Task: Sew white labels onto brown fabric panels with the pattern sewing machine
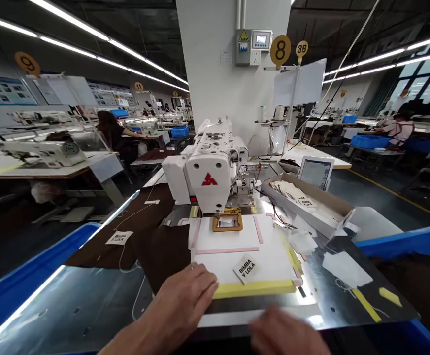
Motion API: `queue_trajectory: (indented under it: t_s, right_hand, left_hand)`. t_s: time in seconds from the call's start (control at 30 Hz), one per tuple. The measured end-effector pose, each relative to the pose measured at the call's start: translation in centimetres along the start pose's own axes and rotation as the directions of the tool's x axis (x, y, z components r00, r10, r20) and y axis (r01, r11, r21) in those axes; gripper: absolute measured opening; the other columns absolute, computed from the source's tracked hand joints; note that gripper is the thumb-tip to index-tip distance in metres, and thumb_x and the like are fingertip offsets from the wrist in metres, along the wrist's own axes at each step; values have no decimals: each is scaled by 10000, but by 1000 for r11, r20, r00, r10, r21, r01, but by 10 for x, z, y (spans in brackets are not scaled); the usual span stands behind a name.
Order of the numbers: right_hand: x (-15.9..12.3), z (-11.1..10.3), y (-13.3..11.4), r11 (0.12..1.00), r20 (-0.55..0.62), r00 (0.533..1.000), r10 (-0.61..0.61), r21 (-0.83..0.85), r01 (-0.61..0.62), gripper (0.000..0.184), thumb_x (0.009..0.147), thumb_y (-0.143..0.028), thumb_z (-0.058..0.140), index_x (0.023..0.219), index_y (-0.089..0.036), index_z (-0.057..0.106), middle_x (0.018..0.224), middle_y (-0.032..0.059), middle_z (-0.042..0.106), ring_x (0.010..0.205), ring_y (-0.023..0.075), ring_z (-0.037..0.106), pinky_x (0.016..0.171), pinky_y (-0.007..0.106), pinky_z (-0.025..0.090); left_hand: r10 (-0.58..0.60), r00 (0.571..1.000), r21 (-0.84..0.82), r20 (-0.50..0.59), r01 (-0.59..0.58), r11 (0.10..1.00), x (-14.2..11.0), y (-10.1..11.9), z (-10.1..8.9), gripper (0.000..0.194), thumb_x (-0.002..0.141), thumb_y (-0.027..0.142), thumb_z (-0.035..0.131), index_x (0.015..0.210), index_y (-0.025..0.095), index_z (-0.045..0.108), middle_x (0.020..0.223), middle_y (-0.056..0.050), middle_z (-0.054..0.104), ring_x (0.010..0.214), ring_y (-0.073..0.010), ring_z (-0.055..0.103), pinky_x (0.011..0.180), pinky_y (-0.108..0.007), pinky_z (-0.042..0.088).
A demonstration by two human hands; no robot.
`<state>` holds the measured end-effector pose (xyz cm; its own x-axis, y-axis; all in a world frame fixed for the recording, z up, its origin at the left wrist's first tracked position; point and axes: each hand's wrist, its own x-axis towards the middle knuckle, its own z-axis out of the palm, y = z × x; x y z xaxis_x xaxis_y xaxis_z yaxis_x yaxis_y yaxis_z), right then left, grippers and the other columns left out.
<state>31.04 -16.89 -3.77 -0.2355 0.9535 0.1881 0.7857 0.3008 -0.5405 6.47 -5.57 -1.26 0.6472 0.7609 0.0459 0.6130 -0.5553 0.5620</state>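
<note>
A white industrial sewing machine [209, 170] stands at the far end of a steel-topped desk [70, 305], with a cardboard tray of labels [303, 202] to its right and dark brown material [163, 251] spread to its left. Nearer lies a white template board [244, 256] edged with yellow and pink strips, a printed BIMBA Y LOLA label [246, 268] on top. The left hand [180, 305] lies against the board's near left corner, its grip flat and apart, clamped on nothing; the right hand [284, 333] is blurred at the near edge, its grip impossible to tell
</note>
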Motion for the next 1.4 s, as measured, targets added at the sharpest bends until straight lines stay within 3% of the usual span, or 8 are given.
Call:
queue_trajectory:
  t_s: [0.13, 0.27, 0.47, 0.73, 1.1, 1.2, 1.3, 1.4]
  right_hand:
    - [57, -15, 25, 970, -29, 992, 121, -208, -125, 154, 1052, -217, 527, 1128, -198, 659, 1047, 70, 670, 794, 213, 699, 671, 327, 519]
    - [86, -2, 37, 941, -4, 983, 185, -289, -178, 90, 980, -165, 581, 918, -173, 645, 933, 81, 661, 700, 255, 698, 585, 328, 414]
    - [67, 2, 32, 969, -23, 974, 223, -103, -224, 265, 1072, -388, 500, 867, -246, 590, 818, -29, 650, 673, 149, 649, 596, 258, 415]
    - [56, 2, 31, 926, -149, 942, 302, 281, -252, 383, 1041, -549, 512, 816, -249, 591, 697, -23, 610, 621, 156, 547, 593, 259, 385]
    - [53, 8, 34, 742, -90, 854, 512, 547, -387, 488, 993, -648, 531, 741, -231, 545, 626, -47, 389, 606, 147, 361, 562, 279, 288]
    - [54, 6, 34, 706, -58, 837, 544, 572, -418, 513, 972, -683, 540, 737, -227, 557, 611, -46, 408, 600, 147, 373, 565, 280, 290]
    - [53, 4, 36, 663, -11, 830, 558, 608, -438, 521, 952, -703, 556, 738, -228, 557, 600, -47, 421, 594, 148, 369, 560, 280, 284]
    - [51, 5, 38, 624, 32, 831, 556, 644, -442, 530, 930, -709, 594, 722, -224, 551, 599, -46, 421, 590, 143, 355, 547, 277, 267]
  left_hand:
    - [-111, 994, -114, -7, 110, 987, 4, 21, 23, 409, 1079, 420, 398, 806, 207, 616, 795, -37, 642, 713, -188, 579, 669, -289, 369]
    - [-237, 971, -233, 32, 238, 943, 15, 25, 32, 382, 1040, 430, 479, 753, 203, 590, 665, 0, 583, 629, -165, 520, 614, -282, 332]
    - [-360, 892, -512, 272, 451, 731, 28, 23, 39, 422, 986, 575, 463, 1014, 192, 636, 839, -24, 697, 431, -120, 536, 368, -217, 365]
    - [-338, 841, -686, 422, 540, 488, 47, 25, 44, 335, 781, 507, 573, 789, 172, 569, 725, -66, 743, 328, -73, 474, 304, -165, 342]
    - [-440, 809, -641, 389, 581, 502, 46, -5, 13, 376, 809, 522, 620, 752, 151, 596, 700, -61, 730, 337, -78, 506, 307, -156, 349]
    - [-404, 837, -639, 369, 545, 543, 48, -8, 19, 492, 887, 616, 612, 713, 158, 566, 584, -28, 655, 327, -71, 476, 314, -146, 322]
    - [-335, 865, -659, 374, 502, 559, 53, -2, 29, 519, 904, 678, 614, 919, 159, 616, 810, -46, 723, 372, -66, 518, 310, -138, 340]
    - [-197, 860, -720, 470, 503, 478, 61, 9, 36, 519, 889, 662, 669, 997, 159, 604, 926, -69, 739, 405, -60, 546, 321, -132, 377]
